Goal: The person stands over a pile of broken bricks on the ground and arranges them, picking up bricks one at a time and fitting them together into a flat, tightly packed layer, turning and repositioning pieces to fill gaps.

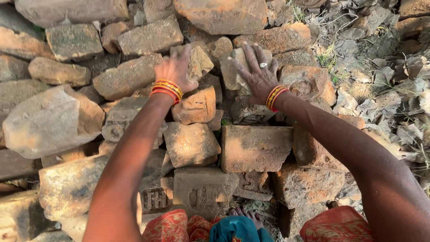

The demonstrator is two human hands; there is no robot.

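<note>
The left hand (174, 69) grips a small broken piece of pale orange brick (199, 62), with the fingers curled over its top edge, so the piece looks ready to be lifted from the heap. The right hand (257, 74) lies flat on a grey, dusty brick fragment (233, 71); its fingers (251, 56) are spread apart and press down, not closed around anything. Both pieces sit in the upper middle of a heap of old reddish and grey bricks (255, 148), touching their neighbours on all sides. These close neighbours, like the orange chunk (197, 105) just below the left wrist, leave little room for the fingers. Dry grey leaves (380, 76) cover the ground at the right. Red and yellow bangles (166, 89) are on both wrists.
</note>
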